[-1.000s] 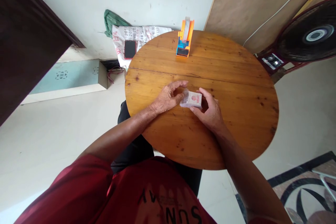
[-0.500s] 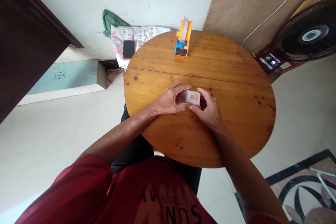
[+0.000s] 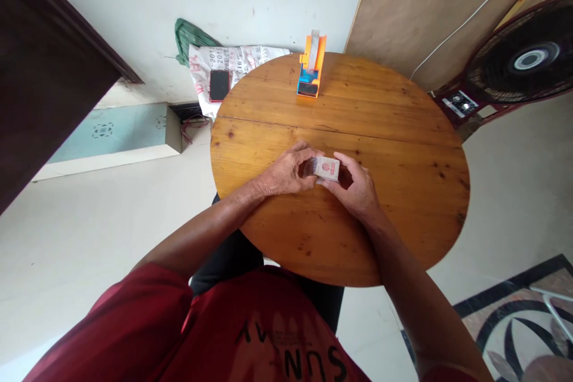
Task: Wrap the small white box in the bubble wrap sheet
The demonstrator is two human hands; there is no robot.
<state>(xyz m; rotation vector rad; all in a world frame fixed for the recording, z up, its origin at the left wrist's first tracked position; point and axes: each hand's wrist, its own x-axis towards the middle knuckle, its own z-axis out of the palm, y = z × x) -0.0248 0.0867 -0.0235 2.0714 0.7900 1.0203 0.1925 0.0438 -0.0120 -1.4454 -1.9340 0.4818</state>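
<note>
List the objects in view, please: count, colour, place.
round table: 1, brown, centre
box: 1, whitish, centre
tape dispenser: 1, mostly orange, on table
sack: 1, white, left of dispenser
phone-like device: 1, black, on sack
bundle: 1, green, beside sack
fan: 1, dark, right
cord: 1, white, upper right
low cabinet: 1, teal, left
panel: 1, brown, upper left
shirt: 1, red, bottom
trousers: 1, black, below table
left hand: 1, bare, on box
right hand: 1, bare, on box

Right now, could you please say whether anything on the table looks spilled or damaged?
Nothing stands out: the tape dispenser stands upright on the table, and the printed box between the left hand and right hand shows no visible damage.
</note>
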